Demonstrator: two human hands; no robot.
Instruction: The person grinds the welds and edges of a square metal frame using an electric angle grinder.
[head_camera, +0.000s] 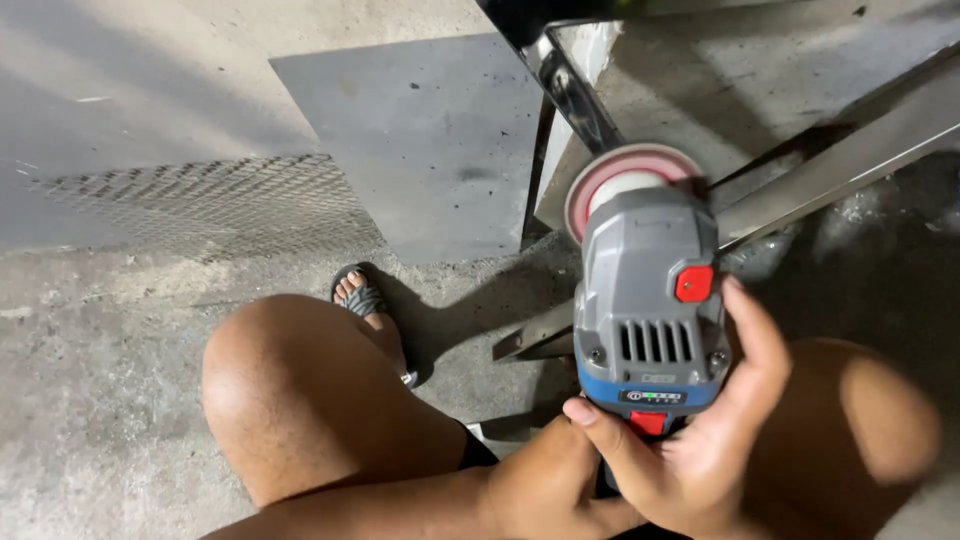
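Observation:
A grey and blue angle grinder (648, 300) with a red button points away from me. Its pink-rimmed disc (628, 180) sits against a shiny metal frame bar (575, 95). My right hand (715, 430) wraps the grinder's body from the right, fingers reaching up its side, thumb across the rear. My left hand (545, 490) grips the grinder's rear end from below left. Both knees are bent under the tool.
A flat grey metal sheet (430, 140) lies on the concrete floor, and a patch of expanded mesh (210, 205) to its left. A second metal bar (850, 150) slants at the right. My left foot in a sandal (362, 298) rests near the sheet.

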